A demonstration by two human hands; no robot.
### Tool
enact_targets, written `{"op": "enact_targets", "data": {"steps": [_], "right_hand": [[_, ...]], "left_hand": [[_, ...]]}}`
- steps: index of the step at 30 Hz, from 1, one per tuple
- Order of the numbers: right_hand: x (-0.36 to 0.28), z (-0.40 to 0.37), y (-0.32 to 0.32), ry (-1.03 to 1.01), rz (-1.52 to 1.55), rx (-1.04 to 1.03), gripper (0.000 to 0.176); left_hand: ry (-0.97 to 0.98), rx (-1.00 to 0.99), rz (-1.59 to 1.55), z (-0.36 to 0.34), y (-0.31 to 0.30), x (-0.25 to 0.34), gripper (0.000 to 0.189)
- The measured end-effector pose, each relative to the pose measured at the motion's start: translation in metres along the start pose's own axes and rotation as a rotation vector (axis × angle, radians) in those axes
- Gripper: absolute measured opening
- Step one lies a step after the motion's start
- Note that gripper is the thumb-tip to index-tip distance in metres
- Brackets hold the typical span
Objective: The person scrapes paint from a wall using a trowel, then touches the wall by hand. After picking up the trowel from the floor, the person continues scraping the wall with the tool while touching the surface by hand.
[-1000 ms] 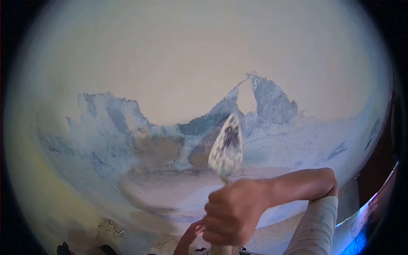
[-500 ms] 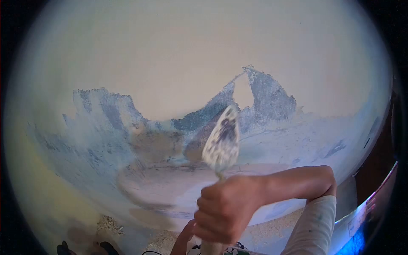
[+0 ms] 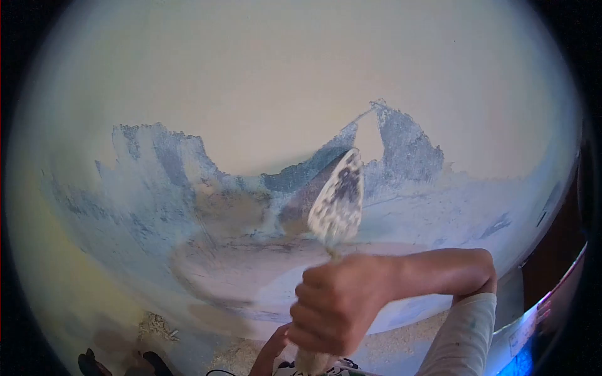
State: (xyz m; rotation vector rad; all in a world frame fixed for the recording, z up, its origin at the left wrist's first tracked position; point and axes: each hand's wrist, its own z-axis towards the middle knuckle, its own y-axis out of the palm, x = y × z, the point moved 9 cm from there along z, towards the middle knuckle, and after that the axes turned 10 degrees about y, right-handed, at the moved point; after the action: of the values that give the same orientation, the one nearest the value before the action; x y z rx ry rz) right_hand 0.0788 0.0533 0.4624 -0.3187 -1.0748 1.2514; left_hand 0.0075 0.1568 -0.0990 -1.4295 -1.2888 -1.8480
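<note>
My right hand (image 3: 335,304) is wrapped round the handle of a pointed trowel (image 3: 338,203), held blade upward. Pale plaster-like smears and dark spots cover the blade. Behind the blade is a wall (image 3: 282,75) with a cream upper part and a stripped, grey-blue patch (image 3: 411,147) that has a ragged edge. The blade overlaps the lower left of this patch's peak, and its shadow falls to the left. Low in the view, my left hand (image 3: 279,343) is close behind the right fist, its fingers hidden.
Flaky debris (image 3: 155,327) lies on the floor at the wall's foot, lower left. Dark footwear (image 3: 94,363) shows at the bottom left edge. To the right are a dark brown opening (image 3: 552,250) and a bright blue-lit area (image 3: 523,363).
The trowel has risen slightly along the wall, its tip closer to the patch's peak. The whole view has shifted a little.
</note>
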Motion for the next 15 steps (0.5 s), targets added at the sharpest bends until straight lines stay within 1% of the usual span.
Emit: {"op": "enact_targets", "data": {"steps": [3, 6, 8, 9, 11, 12, 14, 15], "right_hand": [[-0.006, 0.002, 0.003, 0.024, 0.030, -0.037, 0.022], [-0.005, -0.005, 0.007, 0.003, 0.064, 0.017, 0.023], [0.009, -0.005, 0.008, 0.036, -0.026, -0.056, 0.025], [0.003, -0.004, 0.008, 0.030, -0.030, -0.061, 0.025], [-0.020, -0.001, 0.011, -0.056, 0.032, -0.076, 0.026], [-0.011, -0.001, 0.009, -0.058, 0.032, -0.076, 0.026], [0.020, -0.002, 0.001, 0.051, 0.007, -0.044, 0.027], [0.013, 0.000, 0.003, 0.042, -0.057, -0.021, 0.030]], "left_hand": [[-0.006, 0.004, 0.000, 0.004, 0.001, 0.000, 0.032], [-0.010, 0.013, -0.002, 0.005, 0.000, -0.001, 0.033], [-0.013, 0.018, -0.003, 0.006, 0.000, -0.001, 0.033], [-0.009, 0.018, -0.002, 0.010, 0.000, 0.000, 0.033], [-0.007, 0.024, 0.001, 0.015, -0.001, 0.002, 0.033], [-0.006, 0.025, 0.000, 0.018, -0.005, -0.001, 0.033], [-0.029, -0.090, 0.040, 0.018, -0.002, -0.005, 0.035], [-0.034, -0.090, 0.040, 0.013, 0.000, -0.005, 0.035]]}}
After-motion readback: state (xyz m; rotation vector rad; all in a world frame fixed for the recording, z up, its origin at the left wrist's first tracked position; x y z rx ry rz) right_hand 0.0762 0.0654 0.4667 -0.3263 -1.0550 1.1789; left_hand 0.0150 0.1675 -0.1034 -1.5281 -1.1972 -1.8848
